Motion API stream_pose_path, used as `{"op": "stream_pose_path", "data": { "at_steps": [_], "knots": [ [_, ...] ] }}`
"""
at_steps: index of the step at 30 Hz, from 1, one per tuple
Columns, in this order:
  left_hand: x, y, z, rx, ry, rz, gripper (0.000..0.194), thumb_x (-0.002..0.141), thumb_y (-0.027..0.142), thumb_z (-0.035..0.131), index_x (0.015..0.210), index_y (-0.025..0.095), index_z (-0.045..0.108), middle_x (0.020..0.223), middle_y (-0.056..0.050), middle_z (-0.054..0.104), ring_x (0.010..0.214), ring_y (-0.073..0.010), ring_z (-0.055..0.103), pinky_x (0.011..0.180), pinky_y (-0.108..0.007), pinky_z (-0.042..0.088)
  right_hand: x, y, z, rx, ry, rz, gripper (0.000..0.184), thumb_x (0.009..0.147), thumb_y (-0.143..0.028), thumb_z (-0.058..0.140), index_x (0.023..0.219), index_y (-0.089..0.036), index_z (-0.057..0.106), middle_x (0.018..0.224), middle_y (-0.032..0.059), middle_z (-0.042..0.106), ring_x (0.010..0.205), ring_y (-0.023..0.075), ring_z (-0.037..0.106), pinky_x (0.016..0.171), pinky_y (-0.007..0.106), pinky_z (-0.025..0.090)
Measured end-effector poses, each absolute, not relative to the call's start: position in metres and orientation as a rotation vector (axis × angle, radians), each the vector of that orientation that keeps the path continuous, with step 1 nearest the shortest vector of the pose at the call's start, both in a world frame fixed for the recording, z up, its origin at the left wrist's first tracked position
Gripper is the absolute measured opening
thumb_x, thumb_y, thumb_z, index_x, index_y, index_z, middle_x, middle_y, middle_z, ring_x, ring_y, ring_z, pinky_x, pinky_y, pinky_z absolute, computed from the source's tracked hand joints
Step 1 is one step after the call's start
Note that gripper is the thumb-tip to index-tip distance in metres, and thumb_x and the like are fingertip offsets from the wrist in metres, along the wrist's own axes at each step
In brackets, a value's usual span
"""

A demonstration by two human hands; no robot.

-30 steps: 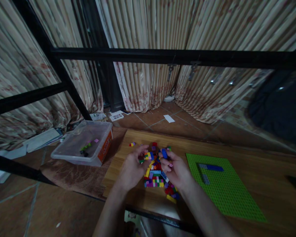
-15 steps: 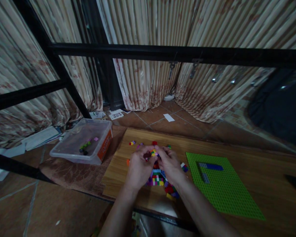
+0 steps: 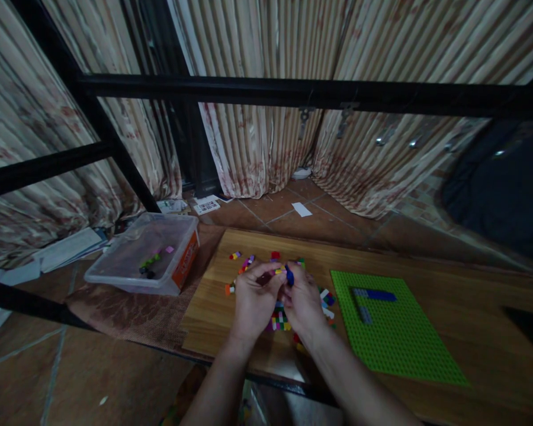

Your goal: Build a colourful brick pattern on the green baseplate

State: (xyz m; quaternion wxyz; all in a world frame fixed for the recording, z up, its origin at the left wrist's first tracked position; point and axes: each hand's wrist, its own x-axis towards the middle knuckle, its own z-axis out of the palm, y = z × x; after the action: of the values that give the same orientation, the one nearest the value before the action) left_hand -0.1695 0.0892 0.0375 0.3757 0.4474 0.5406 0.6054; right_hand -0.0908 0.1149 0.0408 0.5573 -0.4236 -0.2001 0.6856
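Observation:
Both of my hands are over a heap of small coloured bricks (image 3: 281, 322) on a wooden board (image 3: 213, 313). My right hand (image 3: 302, 302) pinches a blue brick (image 3: 289, 276) at its fingertips. My left hand (image 3: 254, 299) is curled beside it, fingers touching the same spot; what it holds is hidden. A green baseplate (image 3: 400, 343) lies to the right, with a blue strip (image 3: 379, 294) and a grey strip (image 3: 365, 314) fixed on it.
A clear plastic tub (image 3: 115, 269) with a few bricks stands left on a brown mat. Loose bricks (image 3: 236, 255) lie at the board's far side. Black metal bars (image 3: 293, 94) cross above. Curtains, papers and tiled floor lie behind.
My hands have come closer together over the heap. The right hand has lifted a blue brick up to its fingertips. A few bricks have spread out to the sides.

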Motion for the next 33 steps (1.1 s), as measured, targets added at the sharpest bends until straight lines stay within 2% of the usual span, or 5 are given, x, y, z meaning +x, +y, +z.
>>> {"op": "stream_pose_path", "data": {
  "at_steps": [8,16,26,29,33],
  "knots": [
    [-0.167,0.089,0.034,1.048,1.283,1.54,0.022,0.074,0.024,0.068,0.095,0.016,0.068,0.076,-0.002,0.07,0.061,-0.0129,0.064,0.058,-0.023,0.052,-0.079,0.117,0.045,-1.025,-0.712,1.662,0.039,0.068,-0.056,0.066,0.066,-0.019,0.051,0.043,-0.0102,0.04,0.032,0.0034,0.027,0.029,0.016,0.017],
    [-0.166,0.094,0.025,1.173,1.356,1.579,0.02,0.076,0.024,0.066,0.093,0.017,0.072,0.076,-0.002,0.068,0.064,-0.0116,0.06,0.06,-0.021,0.05,-0.086,0.119,0.035,-1.012,-0.748,1.532,0.041,0.059,-0.05,0.078,0.064,-0.018,0.053,0.044,-0.0115,0.039,0.035,0.0028,0.027,0.034,0.017,0.017],
    [-0.159,0.088,0.029,1.24,1.428,1.645,0.018,0.078,0.019,0.064,0.094,0.018,0.073,0.091,-0.005,0.072,0.081,-0.0152,0.066,0.078,-0.026,0.052,-0.093,0.118,0.029,-0.893,-0.582,1.513,0.031,0.061,-0.042,0.078,0.068,-0.018,0.061,0.061,-0.0045,0.063,0.054,0.0096,0.055,0.054,0.022,0.043],
    [-0.157,0.087,0.031,1.247,1.46,1.635,0.017,0.077,0.019,0.065,0.092,0.018,0.074,0.088,-0.005,0.072,0.079,-0.0153,0.066,0.076,-0.026,0.053,-0.093,0.115,0.035,-0.923,-0.499,1.554,0.032,0.057,-0.039,0.081,0.066,-0.017,0.059,0.056,-0.0058,0.062,0.048,0.0084,0.053,0.047,0.02,0.04],
    [-0.157,0.087,0.029,1.267,1.464,1.606,0.016,0.078,0.021,0.065,0.092,0.018,0.073,0.086,-0.004,0.071,0.077,-0.0153,0.066,0.073,-0.026,0.053,-0.09,0.114,0.038,-0.988,-0.43,1.593,0.034,0.056,-0.035,0.081,0.059,-0.018,0.052,0.042,-0.0109,0.048,0.033,0.0035,0.036,0.032,0.017,0.023]
  ]
}}
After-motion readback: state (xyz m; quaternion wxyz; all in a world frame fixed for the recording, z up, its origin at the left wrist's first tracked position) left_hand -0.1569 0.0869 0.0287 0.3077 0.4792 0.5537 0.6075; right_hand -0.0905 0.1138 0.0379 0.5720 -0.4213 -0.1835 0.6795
